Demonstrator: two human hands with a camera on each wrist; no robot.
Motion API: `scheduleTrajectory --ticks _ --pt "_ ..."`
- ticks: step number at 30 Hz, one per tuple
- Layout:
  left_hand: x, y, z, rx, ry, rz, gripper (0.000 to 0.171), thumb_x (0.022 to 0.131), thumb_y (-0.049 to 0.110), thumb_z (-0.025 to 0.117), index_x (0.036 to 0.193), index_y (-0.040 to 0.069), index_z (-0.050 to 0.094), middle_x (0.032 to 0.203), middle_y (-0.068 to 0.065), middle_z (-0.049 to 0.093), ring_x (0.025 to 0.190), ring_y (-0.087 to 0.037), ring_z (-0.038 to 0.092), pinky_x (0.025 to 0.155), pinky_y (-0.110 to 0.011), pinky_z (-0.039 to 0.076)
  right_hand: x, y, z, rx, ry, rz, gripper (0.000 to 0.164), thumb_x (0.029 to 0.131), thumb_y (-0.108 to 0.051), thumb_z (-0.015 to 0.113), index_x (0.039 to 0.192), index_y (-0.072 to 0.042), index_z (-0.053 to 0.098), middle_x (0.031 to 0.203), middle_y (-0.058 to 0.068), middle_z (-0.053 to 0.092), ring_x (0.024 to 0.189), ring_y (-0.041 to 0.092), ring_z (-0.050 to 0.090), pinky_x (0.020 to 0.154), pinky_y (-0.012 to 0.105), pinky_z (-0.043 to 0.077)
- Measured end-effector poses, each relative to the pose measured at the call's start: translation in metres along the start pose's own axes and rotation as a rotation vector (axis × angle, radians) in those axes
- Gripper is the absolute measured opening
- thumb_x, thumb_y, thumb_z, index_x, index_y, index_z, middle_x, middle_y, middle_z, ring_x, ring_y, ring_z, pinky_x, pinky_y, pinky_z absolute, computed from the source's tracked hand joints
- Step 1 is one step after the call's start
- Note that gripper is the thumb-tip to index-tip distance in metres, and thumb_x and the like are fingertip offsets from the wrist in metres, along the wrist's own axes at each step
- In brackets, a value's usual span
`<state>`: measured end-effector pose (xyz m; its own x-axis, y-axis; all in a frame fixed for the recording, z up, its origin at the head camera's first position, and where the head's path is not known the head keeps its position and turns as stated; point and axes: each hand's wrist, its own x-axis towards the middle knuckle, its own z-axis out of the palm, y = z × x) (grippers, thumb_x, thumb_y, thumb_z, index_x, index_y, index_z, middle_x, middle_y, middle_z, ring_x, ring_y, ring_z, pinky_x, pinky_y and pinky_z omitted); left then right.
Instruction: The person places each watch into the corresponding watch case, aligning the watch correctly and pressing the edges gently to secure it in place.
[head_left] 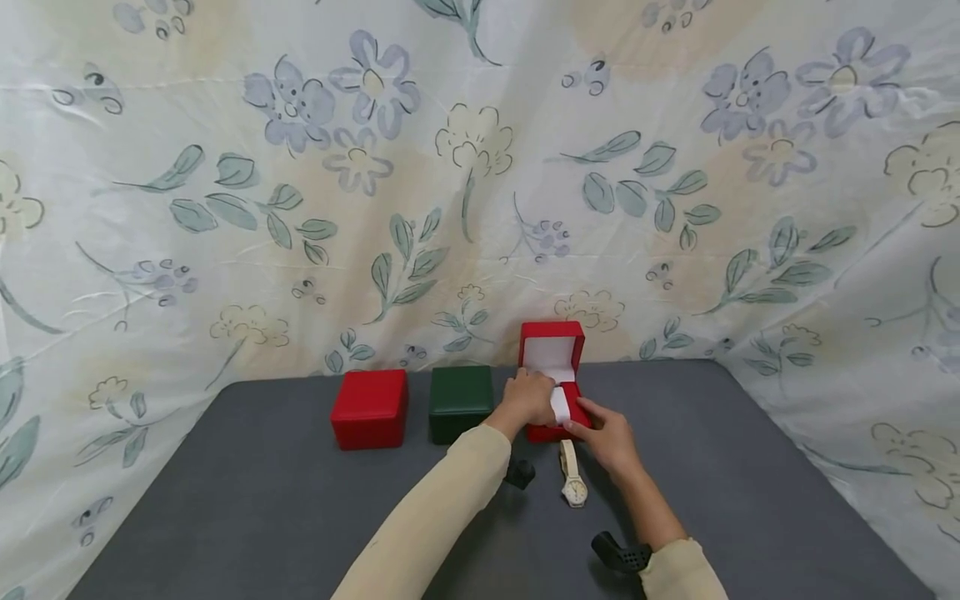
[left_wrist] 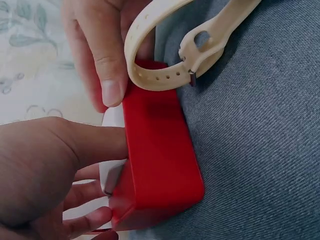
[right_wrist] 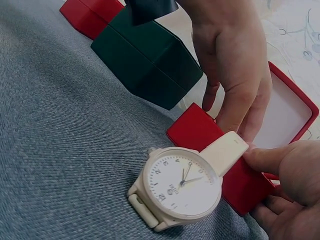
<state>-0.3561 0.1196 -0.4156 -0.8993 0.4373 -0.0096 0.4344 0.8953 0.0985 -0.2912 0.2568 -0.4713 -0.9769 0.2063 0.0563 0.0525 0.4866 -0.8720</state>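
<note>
An open red watch box (head_left: 551, 432) stands at the back right, its white-lined lid (head_left: 551, 354) upright. Inside it sits a white cushion (head_left: 559, 405). My left hand (head_left: 529, 397) reaches in from the left and pinches the cushion; in the left wrist view its thumb (left_wrist: 102, 145) dips behind the front wall. With my right hand (head_left: 611, 437) I hold the box at its front right corner, thumb (right_wrist: 270, 159) on the front edge. A cream wristwatch (head_left: 573, 490) lies just in front of the box, dial up, strap end towards it.
Left of the open box stand a closed green box (head_left: 461, 403) and a closed red box (head_left: 370, 409). Everything rests on a dark grey table cloth (head_left: 300, 517). A floral curtain (head_left: 450, 208) hangs right behind the table's back edge.
</note>
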Motion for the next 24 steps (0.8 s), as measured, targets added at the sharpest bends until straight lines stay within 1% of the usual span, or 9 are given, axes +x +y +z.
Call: scheduleTrajectory --ticks 6,9,11,15,18,21,24 --pt "-0.001 0.0 -0.001 0.001 0.009 0.013 0.06 0.077 0.041 0.075 0.13 0.019 0.058 0.121 -0.003 0.06 0.114 -0.021 0.047 0.098 -0.04 0.048 0.002 -0.002 0.0 -0.001 0.001 0.015 0.063 0.089 -0.024 0.07 0.145 -0.011 0.045 0.146 0.022 0.044 0.131 0.037 0.049 0.101 0.049 0.047" --pt "-0.002 0.0 -0.002 -0.04 0.032 0.017 0.056 0.077 0.039 0.076 0.127 0.018 0.059 0.12 -0.003 0.059 0.11 -0.021 0.05 0.096 -0.04 0.049 0.001 -0.001 0.0 -0.012 0.001 0.011 0.063 0.088 -0.024 0.071 0.144 -0.01 0.045 0.145 0.023 0.046 0.131 0.036 0.049 0.101 0.05 0.047" --pt "-0.003 -0.002 -0.003 -0.09 0.052 0.025 0.055 0.077 0.036 0.076 0.125 0.016 0.059 0.12 -0.003 0.059 0.107 -0.02 0.053 0.094 -0.039 0.05 0.0 -0.002 0.0 -0.015 0.001 0.007 0.062 0.088 -0.023 0.071 0.144 -0.009 0.046 0.144 0.023 0.047 0.131 0.037 0.05 0.101 0.05 0.047" --pt "-0.007 -0.007 -0.008 -0.253 0.103 0.046 0.059 0.077 0.028 0.078 0.13 0.012 0.056 0.129 -0.006 0.053 0.108 -0.021 0.056 0.094 -0.038 0.052 0.0 -0.003 0.0 -0.021 0.001 0.004 0.062 0.088 -0.023 0.071 0.144 -0.009 0.046 0.142 0.023 0.049 0.13 0.037 0.05 0.1 0.049 0.048" --pt "-0.014 -0.015 -0.013 -0.415 0.15 0.07 0.066 0.076 0.024 0.079 0.135 0.01 0.052 0.135 -0.008 0.047 0.112 -0.022 0.054 0.092 -0.038 0.054 0.0 -0.003 0.0 -0.002 -0.007 0.002 0.062 0.089 -0.021 0.07 0.144 -0.008 0.045 0.142 0.023 0.048 0.13 0.038 0.05 0.101 0.049 0.048" --pt "-0.026 -0.024 -0.017 -0.578 0.182 0.093 0.069 0.076 0.022 0.08 0.137 0.011 0.05 0.135 -0.009 0.045 0.114 -0.024 0.051 0.088 -0.038 0.055 0.0 -0.003 -0.001 0.023 -0.021 0.0 0.062 0.089 -0.019 0.069 0.145 -0.007 0.044 0.144 0.024 0.046 0.131 0.039 0.049 0.101 0.048 0.048" --pt "-0.04 -0.033 -0.018 -0.702 0.182 0.116 0.067 0.077 0.019 0.079 0.138 0.013 0.05 0.136 -0.01 0.044 0.118 -0.027 0.048 0.086 -0.037 0.054 -0.001 -0.003 -0.002 0.028 -0.031 0.007 0.063 0.09 -0.02 0.068 0.146 -0.007 0.042 0.146 0.025 0.043 0.13 0.041 0.048 0.1 0.048 0.049"
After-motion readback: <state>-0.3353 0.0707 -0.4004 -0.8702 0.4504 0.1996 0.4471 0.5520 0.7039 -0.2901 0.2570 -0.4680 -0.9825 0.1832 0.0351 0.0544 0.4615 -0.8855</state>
